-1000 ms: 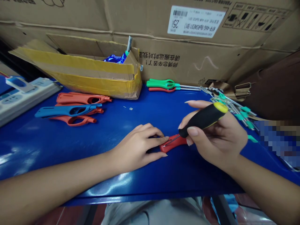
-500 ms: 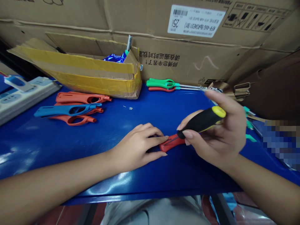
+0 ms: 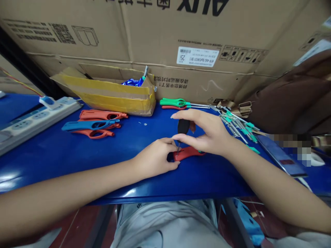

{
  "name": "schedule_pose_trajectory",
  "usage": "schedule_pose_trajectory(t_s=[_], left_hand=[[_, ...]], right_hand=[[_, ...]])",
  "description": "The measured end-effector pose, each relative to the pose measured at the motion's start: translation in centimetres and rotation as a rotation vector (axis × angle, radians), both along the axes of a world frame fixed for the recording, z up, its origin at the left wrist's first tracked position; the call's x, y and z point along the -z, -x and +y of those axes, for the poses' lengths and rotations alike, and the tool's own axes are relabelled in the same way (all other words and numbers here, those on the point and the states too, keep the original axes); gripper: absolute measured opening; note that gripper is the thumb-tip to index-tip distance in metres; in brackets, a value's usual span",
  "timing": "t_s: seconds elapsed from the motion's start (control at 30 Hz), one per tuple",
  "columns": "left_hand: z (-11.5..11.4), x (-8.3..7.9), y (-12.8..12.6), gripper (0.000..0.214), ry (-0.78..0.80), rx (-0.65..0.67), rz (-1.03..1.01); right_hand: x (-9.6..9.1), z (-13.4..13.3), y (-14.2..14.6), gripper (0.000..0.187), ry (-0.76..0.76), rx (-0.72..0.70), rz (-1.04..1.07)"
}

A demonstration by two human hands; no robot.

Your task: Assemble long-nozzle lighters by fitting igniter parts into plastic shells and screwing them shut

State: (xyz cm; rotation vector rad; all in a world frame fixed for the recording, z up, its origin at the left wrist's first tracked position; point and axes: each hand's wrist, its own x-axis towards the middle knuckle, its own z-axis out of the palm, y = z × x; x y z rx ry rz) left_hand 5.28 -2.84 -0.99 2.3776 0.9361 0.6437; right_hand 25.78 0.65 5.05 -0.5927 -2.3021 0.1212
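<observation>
My left hand (image 3: 154, 157) lies on the blue table and pinches the rounded end of a red lighter handle (image 3: 188, 153) between thumb and fingers. A bit of green shows at the handle's far end. In my right hand (image 3: 210, 132), a screwdriver (image 3: 183, 126) with a black grip stands almost upright. Its thin shaft points down, with the tip at the left end of the red handle. My right fingers wrap the screwdriver's grip and hide part of it. Whether a screw sits under the tip is too small to tell.
Left lie red handles (image 3: 94, 134) and a blue handle (image 3: 77, 126), near a power strip (image 3: 36, 119). Behind stands a taped cardboard box (image 3: 111, 100). Tiny pins (image 3: 145, 124), a green lighter (image 3: 173, 102), metal tubes (image 3: 234, 127) and a phone (image 3: 281, 156) also lie about.
The screwdriver has swung from lying slanted along the red handle to nearly upright, its tip staying near the handle's left end. My right hand has moved left and up; the camera view has tilted up.
</observation>
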Motion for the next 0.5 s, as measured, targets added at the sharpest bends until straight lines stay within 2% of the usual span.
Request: schedule_pose_trajectory(t_s=[0.07, 0.1, 0.23, 0.27, 0.4, 0.47, 0.5], left_hand=[[-0.1, -0.1, -0.2, 0.021, 0.020, -0.021, 0.002], [-0.1, -0.1, -0.2, 0.021, 0.018, -0.032, -0.011], [0.0, 0.7, 0.1, 0.028, -0.013, -0.012, -0.072], [0.0, 0.9, 0.2, 0.029, -0.015, 0.000, -0.078], [0.3, 1.3, 0.5, 0.032, -0.031, 0.035, -0.087], [0.3, 1.3, 0.5, 0.034, -0.045, 0.056, -0.071], [0.3, 1.3, 0.5, 0.034, -0.051, 0.068, -0.060]], right_hand=[[0.1, 0.3, 0.0, 0.037, -0.111, 0.026, -0.022], [0.3, 0.3, 0.0, 0.036, -0.110, 0.022, -0.018], [1.0, -0.1, -0.1, 0.041, 0.087, -0.053, 0.111], [1.2, -0.1, -0.2, 0.039, 0.090, -0.043, 0.151], [2.2, 0.0, -0.8, 0.038, -0.155, 0.066, 0.229], [2.5, -0.1, -1.1, 0.043, -0.178, 0.049, 0.221], [2.6, -0.2, -1.1, 0.046, -0.131, 0.024, 0.218]])
